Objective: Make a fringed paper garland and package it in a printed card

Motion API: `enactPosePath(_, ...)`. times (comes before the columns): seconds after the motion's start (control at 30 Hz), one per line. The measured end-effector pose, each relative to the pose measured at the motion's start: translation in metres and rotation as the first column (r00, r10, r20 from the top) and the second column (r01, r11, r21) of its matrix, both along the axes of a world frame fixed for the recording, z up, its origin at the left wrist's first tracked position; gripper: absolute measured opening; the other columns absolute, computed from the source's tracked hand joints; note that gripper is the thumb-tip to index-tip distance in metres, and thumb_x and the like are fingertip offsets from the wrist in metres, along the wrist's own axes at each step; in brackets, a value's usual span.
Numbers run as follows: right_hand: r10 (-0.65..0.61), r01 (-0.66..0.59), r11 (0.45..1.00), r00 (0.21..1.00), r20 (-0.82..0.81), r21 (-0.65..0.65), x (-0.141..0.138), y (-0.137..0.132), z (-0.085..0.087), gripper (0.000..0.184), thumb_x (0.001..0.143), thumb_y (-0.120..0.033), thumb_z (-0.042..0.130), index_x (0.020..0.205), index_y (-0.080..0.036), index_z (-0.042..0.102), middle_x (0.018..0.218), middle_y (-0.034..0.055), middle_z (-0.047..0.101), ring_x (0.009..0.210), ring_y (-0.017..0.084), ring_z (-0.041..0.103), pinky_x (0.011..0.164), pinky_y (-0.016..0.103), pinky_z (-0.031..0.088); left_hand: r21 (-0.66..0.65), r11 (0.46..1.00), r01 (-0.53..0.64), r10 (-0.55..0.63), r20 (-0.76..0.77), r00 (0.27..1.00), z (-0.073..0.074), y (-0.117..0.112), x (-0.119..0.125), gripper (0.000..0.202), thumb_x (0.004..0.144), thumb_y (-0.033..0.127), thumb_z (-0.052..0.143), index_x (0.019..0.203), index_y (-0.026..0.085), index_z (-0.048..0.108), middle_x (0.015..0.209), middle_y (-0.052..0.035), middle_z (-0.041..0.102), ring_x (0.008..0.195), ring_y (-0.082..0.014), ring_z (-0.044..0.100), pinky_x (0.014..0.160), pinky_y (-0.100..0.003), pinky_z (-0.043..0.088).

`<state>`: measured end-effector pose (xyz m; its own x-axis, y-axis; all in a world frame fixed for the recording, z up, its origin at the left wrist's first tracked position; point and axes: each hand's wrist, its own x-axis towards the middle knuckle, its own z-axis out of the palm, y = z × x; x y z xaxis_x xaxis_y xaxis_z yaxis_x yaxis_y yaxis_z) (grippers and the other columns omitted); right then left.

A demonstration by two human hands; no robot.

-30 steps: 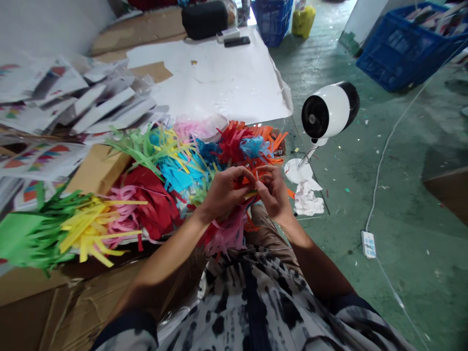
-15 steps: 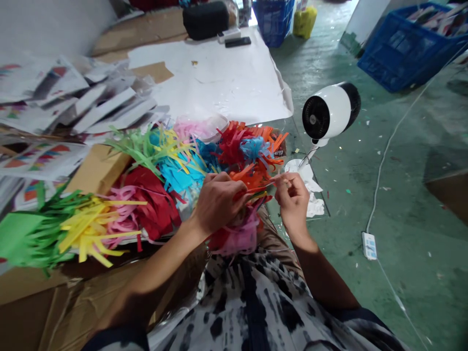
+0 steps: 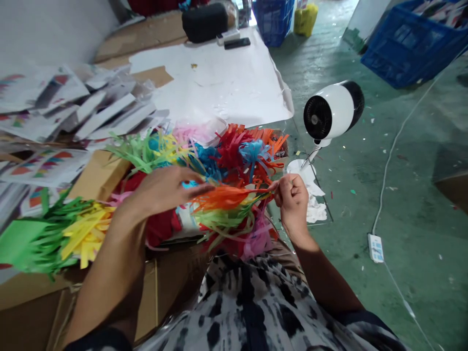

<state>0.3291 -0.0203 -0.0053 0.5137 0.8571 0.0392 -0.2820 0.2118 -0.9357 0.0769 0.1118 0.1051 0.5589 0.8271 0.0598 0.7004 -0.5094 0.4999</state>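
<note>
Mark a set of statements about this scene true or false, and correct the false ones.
1. The right hand's grip holds the gathered end of the orange tassel. True.
2. The left hand's grip is clenched around the fan. False: it is open, fingertips at the tassel's loose strands.
3. The power strip lies on the green floor. True.
4. The fan's casing is entirely red. False: the fan is white and black.

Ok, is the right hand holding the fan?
No, the right hand pinches the end of the orange strips, while the fan stands apart from it.
</note>
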Motion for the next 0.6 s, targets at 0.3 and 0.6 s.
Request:
enactPosePath(0.3, 0.022, -0.021, 1.0, 0.999, 0.044, -0.017, -0.006, 0.008, -0.007, 0.03, 0.101, -0.052, 0.066, 0.094, -0.024, 0.055, 0.072, -0.0045, 0.064, 0.052, 0.008, 0.044, 0.05, 0.023, 0.035, 0.193, 0.741, 0.642, -0.63, -0.128, 0.766, -0.046, 0.033, 0.122, 0.016, 0.091, 0.014, 0.076, 0.078, 0.024, 0.076, 0.095, -0.0068, 0.073, 0.094, -0.0232, 0.063, 0.083, -0.036, 0.048)
enactPosePath(0.6, 0.033, -0.031, 0.999, 0.998, 0.056, -0.027, -0.005, 0.01, -0.011, 0.026, 0.101, -0.049, 0.067, 0.095, -0.025, 0.058, 0.074, -0.004, 0.063, 0.06, 0.011, 0.052, 0.055, 0.025, 0.039, 0.377, 0.781, 0.498, -0.597, 0.212, 0.774, -0.046, 0.054, 0.121, 0.014, 0.101, 0.029, 0.068, 0.095, 0.024, 0.08, 0.099, -0.0041, 0.079, 0.089, -0.0158, 0.07, 0.079, -0.031, 0.052)
